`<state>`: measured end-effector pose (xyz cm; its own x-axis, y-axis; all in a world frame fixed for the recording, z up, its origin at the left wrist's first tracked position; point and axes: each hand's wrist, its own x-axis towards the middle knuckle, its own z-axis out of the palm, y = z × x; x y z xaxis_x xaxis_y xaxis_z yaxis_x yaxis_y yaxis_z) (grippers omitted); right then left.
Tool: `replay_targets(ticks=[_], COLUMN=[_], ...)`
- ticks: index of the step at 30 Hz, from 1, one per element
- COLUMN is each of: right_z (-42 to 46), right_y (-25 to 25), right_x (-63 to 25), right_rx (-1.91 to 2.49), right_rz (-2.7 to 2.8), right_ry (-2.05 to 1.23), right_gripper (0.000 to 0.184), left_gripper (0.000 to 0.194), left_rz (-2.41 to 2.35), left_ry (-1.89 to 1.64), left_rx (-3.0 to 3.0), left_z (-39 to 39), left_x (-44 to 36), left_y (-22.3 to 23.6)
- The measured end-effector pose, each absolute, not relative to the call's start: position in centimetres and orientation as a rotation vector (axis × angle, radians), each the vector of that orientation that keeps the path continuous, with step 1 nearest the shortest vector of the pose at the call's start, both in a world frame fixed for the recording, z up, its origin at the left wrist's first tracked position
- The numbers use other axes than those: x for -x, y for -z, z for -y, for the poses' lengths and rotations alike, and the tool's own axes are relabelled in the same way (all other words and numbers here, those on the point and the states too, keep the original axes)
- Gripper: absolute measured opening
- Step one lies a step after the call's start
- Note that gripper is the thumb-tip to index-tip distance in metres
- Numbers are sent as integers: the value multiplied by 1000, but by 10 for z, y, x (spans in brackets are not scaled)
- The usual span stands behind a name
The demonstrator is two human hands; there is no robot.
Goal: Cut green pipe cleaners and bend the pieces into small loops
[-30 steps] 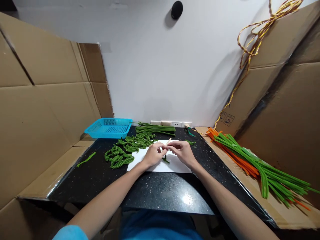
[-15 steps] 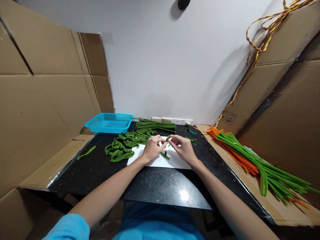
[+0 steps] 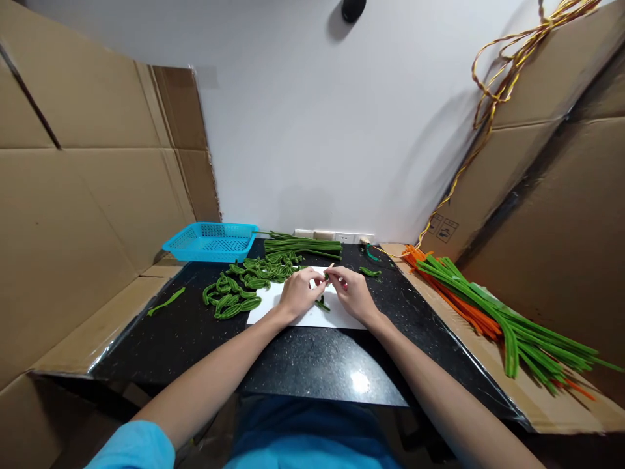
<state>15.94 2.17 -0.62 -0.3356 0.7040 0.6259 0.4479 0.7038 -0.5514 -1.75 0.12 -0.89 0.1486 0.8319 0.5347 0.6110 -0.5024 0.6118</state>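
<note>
My left hand and my right hand meet above a white sheet on the black table. Thumb and fingers of both are pinched round a small dark green pipe cleaner piece, mostly covered by the fingertips. Beneath them a short pipe cleaner scrap lies on the sheet. To the left of my left hand spreads a pile of looped, leaf-shaped green pipe cleaners. Another bent green piece rests beyond my right hand.
A blue plastic basket stands at the back left, beside a bundle of straight green pipe cleaners. Bright green stems and orange stems lie on cardboard at right. Cardboard walls flank the table; twisted wire hangs at right.
Both hands stay pinched together, with the fingers shifted slightly so that less of the green piece shows. The whole view has moved a little; the other things lie as before.
</note>
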Motion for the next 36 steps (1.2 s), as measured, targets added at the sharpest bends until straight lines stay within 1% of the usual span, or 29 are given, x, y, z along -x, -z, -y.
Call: replay_targets(ticks=[6, 9, 12, 16, 18, 25, 29, 33, 36], right_z=[-21, -21, -22, -19, -17, -17, -18, -23, -32], right_y=[2, 1, 3, 3, 3, 3, 3, -1, -4], right_x=[-160, -161, -163, -163, -163, -162, -162, -170, -183], right_rx=[872, 879, 867, 847, 858, 923, 974, 1047, 1116], right_rz=[2029, 2017, 2049, 2168, 2201, 2187, 2156, 2060, 1973], right_ry=[-387, -395, -376, -302, -243, -161, -125, -35, -11], right_gripper=[28, 31, 37, 50, 52, 46, 39, 32, 27], left_gripper=[15, 20, 25, 22, 21, 22, 23, 21, 22], left_rz=[-1375, -1345, -1316, -1311, -1326, -1340, -1340, -1382, -1389], left_ry=[-1306, -1315, -1325, -1336, -1339, -1372, -1363, -1459, -1556], left_rx=[-2068, -1993, -1961, -1991, -2005, -1969, -1991, -1989, -1852], left_z=[-6, -8, -10, -11, -11, -12, -12, -17, -22], left_x=[19, 19, 20, 23, 23, 21, 23, 29, 36], left_y=[10, 10, 12, 14, 14, 13, 9, 5, 4])
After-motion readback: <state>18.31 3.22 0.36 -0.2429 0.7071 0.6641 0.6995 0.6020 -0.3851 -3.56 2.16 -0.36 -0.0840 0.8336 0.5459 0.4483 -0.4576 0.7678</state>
